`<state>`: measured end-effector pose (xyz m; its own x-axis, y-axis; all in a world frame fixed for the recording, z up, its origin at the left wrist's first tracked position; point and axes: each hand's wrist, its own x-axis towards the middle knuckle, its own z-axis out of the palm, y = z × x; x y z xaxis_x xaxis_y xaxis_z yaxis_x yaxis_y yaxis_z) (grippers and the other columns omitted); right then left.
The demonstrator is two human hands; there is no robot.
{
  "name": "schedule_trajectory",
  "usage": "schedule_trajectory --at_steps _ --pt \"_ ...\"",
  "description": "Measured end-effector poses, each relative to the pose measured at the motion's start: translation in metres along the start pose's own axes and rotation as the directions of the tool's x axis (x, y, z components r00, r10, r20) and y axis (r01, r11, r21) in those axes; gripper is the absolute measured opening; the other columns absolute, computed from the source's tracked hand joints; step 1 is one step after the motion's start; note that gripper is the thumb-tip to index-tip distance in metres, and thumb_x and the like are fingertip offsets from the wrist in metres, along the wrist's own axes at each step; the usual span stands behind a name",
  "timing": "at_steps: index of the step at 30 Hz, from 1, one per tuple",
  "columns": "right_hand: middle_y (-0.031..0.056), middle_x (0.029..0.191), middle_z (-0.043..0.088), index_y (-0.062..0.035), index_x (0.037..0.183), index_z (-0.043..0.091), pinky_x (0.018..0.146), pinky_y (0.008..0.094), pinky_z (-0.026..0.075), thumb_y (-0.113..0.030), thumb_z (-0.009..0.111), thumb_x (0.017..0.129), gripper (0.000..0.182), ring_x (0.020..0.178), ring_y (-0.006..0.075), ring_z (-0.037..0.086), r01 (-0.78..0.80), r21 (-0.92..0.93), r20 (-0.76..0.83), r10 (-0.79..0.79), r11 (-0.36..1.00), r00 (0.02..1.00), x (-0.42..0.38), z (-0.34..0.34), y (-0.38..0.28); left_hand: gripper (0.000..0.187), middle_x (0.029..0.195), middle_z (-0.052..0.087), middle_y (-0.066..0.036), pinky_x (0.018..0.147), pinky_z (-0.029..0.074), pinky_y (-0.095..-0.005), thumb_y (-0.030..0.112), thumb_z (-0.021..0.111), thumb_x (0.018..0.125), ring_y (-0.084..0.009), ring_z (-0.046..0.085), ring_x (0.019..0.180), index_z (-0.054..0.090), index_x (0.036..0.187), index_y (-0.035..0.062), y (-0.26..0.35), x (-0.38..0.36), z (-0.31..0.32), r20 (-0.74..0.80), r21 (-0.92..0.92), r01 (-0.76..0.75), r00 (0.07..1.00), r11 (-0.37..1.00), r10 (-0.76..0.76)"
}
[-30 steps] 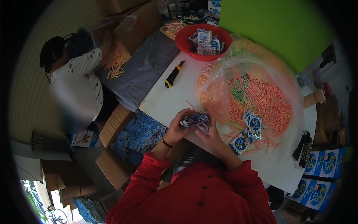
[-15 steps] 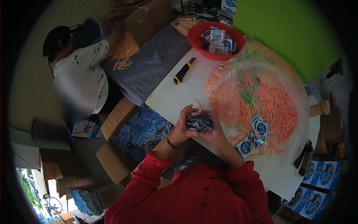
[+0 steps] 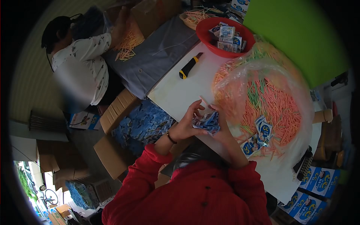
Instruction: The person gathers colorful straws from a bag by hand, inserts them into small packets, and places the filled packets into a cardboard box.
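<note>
Between my two hands is a bunch of small blue-and-white printed packets (image 3: 207,123), their crimped edges facing up. My left hand (image 3: 186,123) grips the bunch from the left, thumb along its near side and fingers curled over the far side. On the right, my right hand (image 3: 224,129) closes round the other end. A pale pink stick (image 3: 203,100) shows just beyond my fingertips. To the right, several flat packets (image 3: 264,133) lie on a big heap of pink and green sticks (image 3: 277,112) in a clear plastic bag (image 3: 305,101).
A black-and-yellow utility knife (image 3: 189,66) lies on the white table (image 3: 168,84). Behind the bag stands a red bowl (image 3: 202,32) of filled packets. An open carton (image 3: 107,153) of blue wrappers is at my left. Across the grey cloth (image 3: 150,56), another person (image 3: 88,56) reaches toward yellowish sticks.
The bunch of packets has tilted in my hands, showing more of its blue-and-white edges. My hands have shifted slightly right in view; the whole scene has moved a little with the camera.
</note>
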<state>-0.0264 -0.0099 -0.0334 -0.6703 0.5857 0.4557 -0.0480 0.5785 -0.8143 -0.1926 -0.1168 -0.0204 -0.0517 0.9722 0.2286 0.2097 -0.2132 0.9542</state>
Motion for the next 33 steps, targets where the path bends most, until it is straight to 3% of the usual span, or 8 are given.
schedule_trajectory --at_steps 3,6,15,20,23,27,30,33 --pt "0.0141 0.116 0.053 -0.0038 0.129 0.043 0.089 0.0379 0.046 -0.013 0.086 0.061 0.081 0.103 0.0286 0.056 -0.206 0.133 -0.018 0.211 0.969 0.977 -0.003 0.0 0.0 0.095 0.123 0.053 -0.012 0.097 0.043 -0.035 0.011 0.082 0.074 -0.0219 0.053 0.117 0.022 0.148 0.0059 -0.003 0.006 -0.005 -0.057 -0.129 -0.028 0.998 0.991 0.021" --pt "0.0136 0.114 0.055 -0.0024 0.126 0.045 0.088 0.0393 0.047 -0.013 0.087 0.061 0.078 0.102 0.0281 0.057 -0.09 0.109 -0.072 0.099 0.99 0.992 0.003 -0.002 -0.022 0.085 0.119 0.056 -0.01 0.098 0.043 -0.0356 0.012 0.081 0.075 -0.0216 0.055 0.114 0.031 0.144 0.0054 0.019 0.003 -0.01 -0.14 -0.16 -0.139 0.983 0.977 0.117" --pt "0.0158 0.1 0.059 -0.0008 0.114 0.053 0.082 0.0405 0.045 -0.015 0.085 0.062 0.063 0.097 0.0345 0.056 -0.184 -0.191 0.041 0.195 0.964 0.98 -0.004 0.01 -0.002 0.084 0.117 0.059 -0.016 0.091 0.049 -0.0371 0.03 0.085 0.068 -0.0307 0.061 0.108 0.044 0.137 0.0063 0.053 0.003 -0.023 -0.135 0.316 -0.032 0.988 0.948 0.079" --pt "0.0183 0.109 0.056 -0.0003 0.119 0.051 0.088 0.0429 0.043 -0.019 0.084 0.065 0.067 0.103 0.0355 0.054 -0.278 -0.138 0.132 0.296 0.951 0.946 -0.019 0.024 -0.002 0.048 0.109 0.061 -0.013 0.076 0.053 -0.0395 0.02 0.076 0.073 -0.0335 0.063 0.093 0.06 0.116 0.0082 0.044 -0.016 -0.017 -0.092 0.487 0.0 0.994 0.873 0.051" --pt "0.0212 0.132 0.045 -0.0012 0.132 0.041 0.101 0.0448 0.038 -0.028 0.082 0.072 0.078 0.121 0.0357 0.046 0.044 -0.011 0.098 -0.043 0.999 0.994 -0.015 0.032 -0.029 0.034 0.101 0.064 -0.011 0.074 0.053 -0.0366 0.014 0.074 0.073 -0.0307 0.065 0.09 0.064 0.104 0.0064 0.053 -0.051 -0.009 -0.294 0.369 -0.002 0.948 0.929 0.119" --pt "0.0212 0.147 0.029 -0.0024 0.14 0.031 0.109 0.0472 0.031 -0.039 0.075 0.079 0.084 0.132 0.0368 0.035 -0.019 0.106 0.113 0.007 0.994 0.994 -0.022 0.028 -0.032 0.034 0.095 0.067 -0.016 0.076 0.053 -0.034 0.014 0.076 0.075 -0.0294 0.067 0.087 0.065 0.105 0.0002 0.05 -0.136 -0.064 -0.777 0.204 0.453 0.614 0.868 -0.138" --pt "0.0222 0.149 0.028 -0.0019 0.141 0.031 0.109 0.0474 0.031 -0.044 0.069 0.084 0.08 0.133 0.038 0.034 -0.158 0.143 0.169 0.133 0.977 0.977 -0.027 0.024 -0.024 0.037 0.097 0.067 -0.02 0.078 0.053 -0.0399 0.024 0.073 0.078 -0.0362 0.066 0.091 0.065 0.105 -0.0004 0.019 -0.22 -0.105 -0.917 0.164 0.864 0.312 0.476 -0.249" --pt "0.0221 0.148 0.03 -0.0012 0.141 0.032 0.109 0.0469 0.031 -0.04 0.067 0.086 0.075 0.133 0.0373 0.034 -0.026 0.045 0.266 0.013 0.999 0.964 -0.023 0.024 -0.024 0.036 0.097 0.067 -0.021 0.079 0.052 -0.0432 0.028 0.069 0.081 -0.0391 0.064 0.092 0.065 0.103 0.0005 -0.029 -0.271 -0.12 -0.957 0.075 0.972 0.133 0.223 -0.259"
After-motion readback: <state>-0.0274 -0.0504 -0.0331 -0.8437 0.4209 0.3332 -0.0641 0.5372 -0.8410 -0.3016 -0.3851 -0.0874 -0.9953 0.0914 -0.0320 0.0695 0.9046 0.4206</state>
